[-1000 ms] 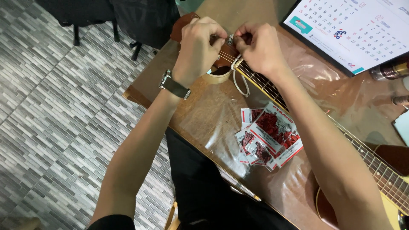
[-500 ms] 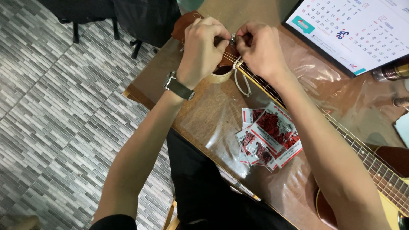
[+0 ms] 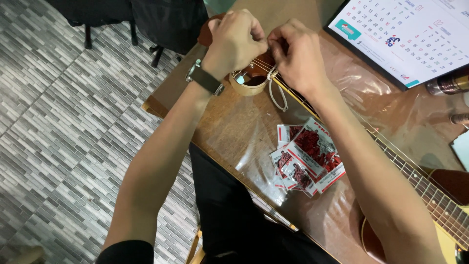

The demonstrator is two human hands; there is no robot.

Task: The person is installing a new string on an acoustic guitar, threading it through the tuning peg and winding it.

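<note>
The guitar (image 3: 430, 195) lies flat across the tabletop (image 3: 234, 127), its neck running from the near right up to the headstock (image 3: 246, 80) at the far middle; laid so, the headstock comes within reach of both hands at once, and the body at the near right is cut off by the frame edge; the left hand (image 3: 237, 41) and the right hand (image 3: 298, 54) are drawn close together over the headstock, fingers curled and pinched on something fine, most likely a string (image 3: 278, 95) whose pale loose end hangs in a loop just near of the right hand; what exactly the fingertips hold is hidden under the knuckles, so I cannot tell whether they grip a string, a tuning peg or both; a watch (image 3: 205, 78) sits on the left wrist; a heap of red and white packets (image 3: 308, 156) lies on the tabletop between the two forearms, near the neck yet apart from the hands, kept handy; a calendar (image 3: 415, 34) lies at the far right, part cut off; beside it two dark rounded things are too cropped to make out; a dark chair (image 3: 166, 19) stands on the tiled floor (image 3: 63, 127) at the far left.
</note>
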